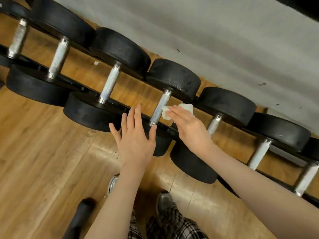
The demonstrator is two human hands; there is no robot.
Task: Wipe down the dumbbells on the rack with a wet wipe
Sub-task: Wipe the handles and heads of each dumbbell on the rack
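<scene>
Several black dumbbells with knurled steel handles lie side by side on a black rack rail [120, 106] that runs diagonally from upper left to lower right. My right hand [188, 126] holds a crumpled white wet wipe [185, 107] against the right side of the middle dumbbell's handle [159, 107]. My left hand [134, 135] lies flat with fingers spread over that dumbbell's near head [160, 144], just left of the handle. The far head [174, 78] of the same dumbbell shows dusty marks.
A grey wall [224, 40] rises behind the rack. Wood floor [43, 152] lies under and in front of it. My shoes [164, 200] and plaid trousers show at the bottom, beside a dark blurred object [81, 214] at lower left.
</scene>
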